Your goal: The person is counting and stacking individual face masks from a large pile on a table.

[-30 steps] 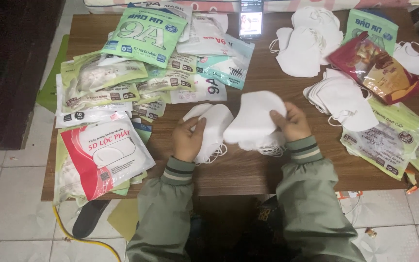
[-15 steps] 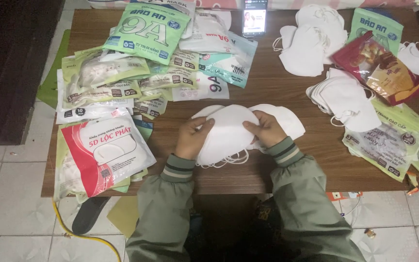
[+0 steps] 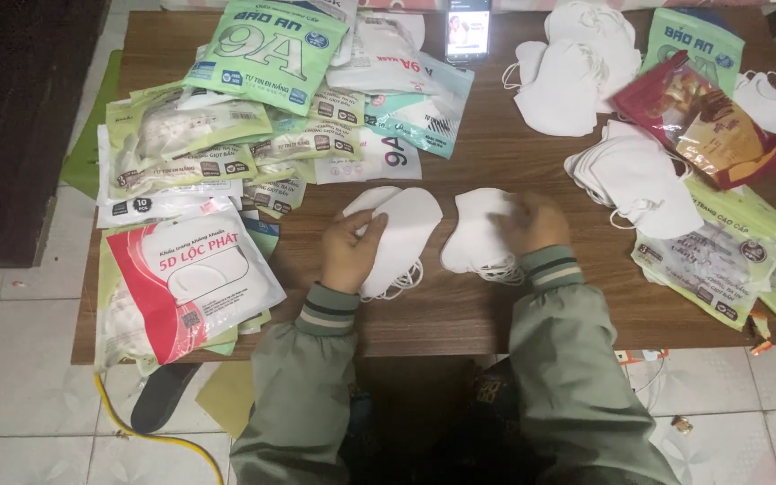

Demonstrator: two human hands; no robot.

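Note:
On the brown wooden table (image 3: 496, 305) lie two small stacks of white face masks. My left hand (image 3: 350, 251) rests on the left stack (image 3: 401, 235), thumb and fingers pinching its edge. My right hand (image 3: 532, 223) lies flat on the right stack (image 3: 478, 238), pressing it down. Elastic ear loops stick out under both stacks near the table's front edge. Both sleeves are grey-green with striped cuffs.
Several packaged mask bags (image 3: 226, 153) cover the table's left side, with a red-and-white bag (image 3: 190, 283) at the front left. More loose white masks (image 3: 621, 175) and bags (image 3: 720, 260) lie at the right. A phone (image 3: 469, 31) stands at the back. A yellow cable (image 3: 163, 440) runs on the tiled floor.
A second ago my right hand held a mask lifted above the pile. It brought the mask left, then moved right; now the masks lie in two separate stacks, one under each hand.

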